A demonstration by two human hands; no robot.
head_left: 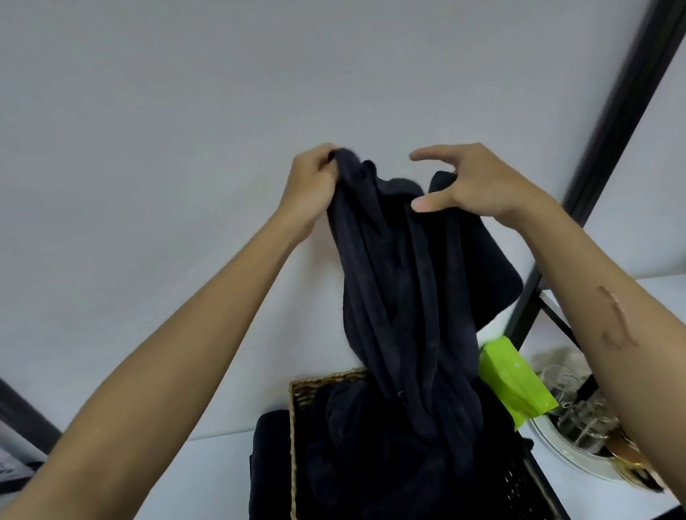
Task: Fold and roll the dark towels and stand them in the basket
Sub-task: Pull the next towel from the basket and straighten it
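- Down nearest the viewer, the wicker basket (296,409) on the white table (209,464) holds loose dark towels (347,462); the lifted towel's tail hangs into them and could snag one out.
- Just right, a green packet (512,382) and a plate of glassware (567,418) sit where a swinging hem might clip them.
- Higher up, the left hand (311,180) clutches a bunched corner of the raised towel (405,296); the right hand (470,186) pinches the other edge only loosely, forefinger and thumb extended, so that side may slip and spoil the fold.
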